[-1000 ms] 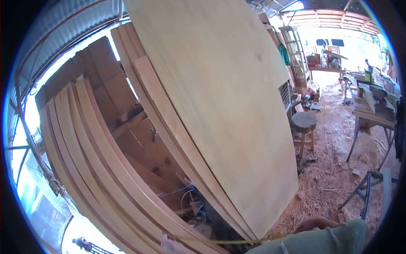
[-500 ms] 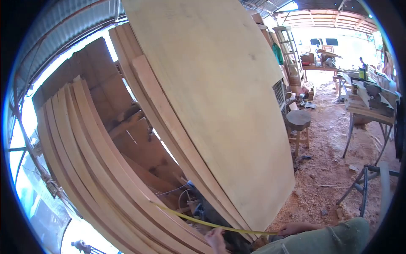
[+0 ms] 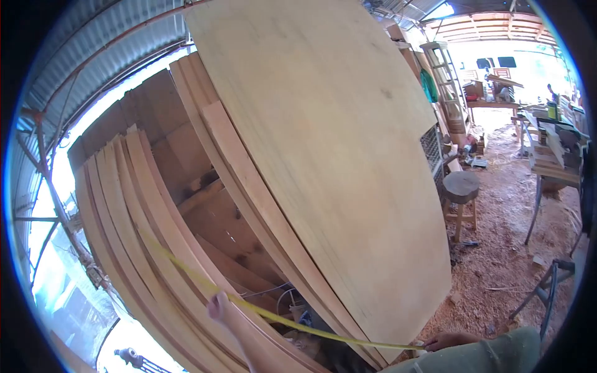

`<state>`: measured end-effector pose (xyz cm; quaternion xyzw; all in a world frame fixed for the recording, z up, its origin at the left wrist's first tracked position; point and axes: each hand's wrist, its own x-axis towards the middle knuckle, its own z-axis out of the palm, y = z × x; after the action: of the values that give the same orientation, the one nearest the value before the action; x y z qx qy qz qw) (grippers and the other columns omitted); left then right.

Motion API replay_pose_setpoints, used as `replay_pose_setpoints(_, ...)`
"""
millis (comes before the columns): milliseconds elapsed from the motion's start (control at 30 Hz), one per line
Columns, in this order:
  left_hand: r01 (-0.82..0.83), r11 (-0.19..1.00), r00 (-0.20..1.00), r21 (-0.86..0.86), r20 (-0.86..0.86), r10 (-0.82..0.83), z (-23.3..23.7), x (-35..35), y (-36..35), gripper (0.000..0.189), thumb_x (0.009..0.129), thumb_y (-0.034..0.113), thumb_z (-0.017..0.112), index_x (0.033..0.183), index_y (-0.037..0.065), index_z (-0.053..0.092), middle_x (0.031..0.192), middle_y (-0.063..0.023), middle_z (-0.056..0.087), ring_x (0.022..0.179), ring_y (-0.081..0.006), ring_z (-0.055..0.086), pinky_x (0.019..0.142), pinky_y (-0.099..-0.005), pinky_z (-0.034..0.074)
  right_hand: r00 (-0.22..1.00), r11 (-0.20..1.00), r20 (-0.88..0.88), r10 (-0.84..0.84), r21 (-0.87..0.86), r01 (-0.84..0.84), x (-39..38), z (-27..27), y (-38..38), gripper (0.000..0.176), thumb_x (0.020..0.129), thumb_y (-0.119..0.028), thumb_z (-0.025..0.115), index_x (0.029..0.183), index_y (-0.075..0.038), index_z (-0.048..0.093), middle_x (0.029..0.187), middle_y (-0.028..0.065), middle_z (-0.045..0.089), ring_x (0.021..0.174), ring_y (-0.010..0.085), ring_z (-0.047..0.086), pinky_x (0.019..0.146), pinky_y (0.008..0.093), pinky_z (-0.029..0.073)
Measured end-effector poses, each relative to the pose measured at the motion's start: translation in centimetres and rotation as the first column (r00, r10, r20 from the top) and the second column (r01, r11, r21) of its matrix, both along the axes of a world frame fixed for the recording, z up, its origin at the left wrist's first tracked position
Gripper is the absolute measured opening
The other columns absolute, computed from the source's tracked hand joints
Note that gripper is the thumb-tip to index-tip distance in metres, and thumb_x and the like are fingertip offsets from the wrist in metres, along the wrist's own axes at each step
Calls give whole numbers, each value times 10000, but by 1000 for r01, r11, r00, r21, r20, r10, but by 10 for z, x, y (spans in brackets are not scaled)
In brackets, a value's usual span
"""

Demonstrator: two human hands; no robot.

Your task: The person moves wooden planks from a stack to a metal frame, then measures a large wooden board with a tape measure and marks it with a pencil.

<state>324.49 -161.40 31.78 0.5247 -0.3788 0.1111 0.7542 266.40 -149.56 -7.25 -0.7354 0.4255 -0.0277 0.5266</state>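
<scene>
A yellow tape measure [image 3: 323, 334] is pulled out in a long strip across the lower part of the view. My left hand [image 3: 219, 307] is closed on the strip, in front of the long wooden planks [image 3: 168, 248]. Beyond that hand the blade runs on up to the left and blurs over the planks. At the strip's right end, my right hand [image 3: 449, 340] is closed around it, low beside the large pale board [image 3: 336, 168]. Whether it grips the tape's case cannot be seen.
Narrower boards [image 3: 249, 199] lean beside the big pale board. A round-topped wooden stool [image 3: 461, 186] stands right of it on the shaving-strewn floor [image 3: 491, 261]. A workbench [image 3: 553, 166] with tools and wood is at the far right, with a dark metal stand [image 3: 550, 289] nearer.
My left hand has moved up and left, and the tape now reaches further across the planks. My right hand stays low at the right. The whole view has shifted slightly.
</scene>
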Motion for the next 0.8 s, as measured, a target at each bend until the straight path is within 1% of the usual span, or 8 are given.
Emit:
replay_pose_setpoints(33,-110,992,976,-57,182,118,31,-5,-16,143,746,71,547,642,-24,525,594,-77,469,586,-166,451,510,-336,351,991,989,-44,-126,70,129,10,41,1,433,904,-422,569,1204,-118,639,1001,72,699,888,159,637,806,318,514)
replay_pose_setpoints(100,197,974,976,-109,-71,-205,105,-27,-33,226,809,143,570,779,-68,647,767,-76,615,713,-127,533,641,-320,439,968,959,-86,-236,138,246,18,57,-8,428,908,-413,566,1211,-119,637,1011,72,700,894,161,640,822,308,513)
replay_pose_setpoints(133,85,982,975,-168,218,-47,116,-5,-72,229,835,146,579,829,-70,656,782,-64,629,708,-140,538,668,-308,441,957,956,0,-289,55,289,22,46,-14,415,912,-402,567,1203,-116,641,959,58,696,857,149,633,788,296,511)
replay_pose_setpoints(200,255,933,965,-255,-2,-264,188,-55,-86,228,833,146,591,824,-71,659,783,-86,646,714,-153,557,663,-310,444,937,941,96,-335,-26,338,27,45,-25,401,916,-391,569,1195,-114,646,907,43,692,820,136,627,754,283,510)
replay_pose_setpoints(333,95,994,907,-49,416,-66,273,-99,-147,238,835,131,564,869,-84,661,745,-134,652,686,-161,581,636,-322,453,808,846,253,-532,208,491,63,84,-56,315,948,-315,540,1070,-51,662,676,-15,552,603,77,513,552,252,426)
replay_pose_setpoints(400,239,954,891,-184,431,-140,296,-142,-174,239,829,136,564,848,-85,652,712,-142,647,656,-179,585,627,-335,460,735,812,346,-583,268,518,73,91,-70,297,962,-288,521,1007,-30,660,625,-37,492,541,60,460,493,242,380)
replay_pose_setpoints(700,182,983,821,0,551,-152,343,-230,-262,271,831,188,561,819,-71,641,701,-163,658,665,-288,642,618,-396,479,502,782,610,-613,378,496,113,100,-148,251,985,-249,497,902,-35,599,592,-63,427,482,33,391,423,221,308)
replay_pose_setpoints(800,140,972,805,188,550,-222,341,-241,-276,281,839,211,567,834,-60,642,901,-179,677,831,-322,642,727,-411,500,482,765,624,-614,322,557,125,118,-171,265,988,-261,487,914,-33,599,589,-61,424,476,41,397,421,227,315)
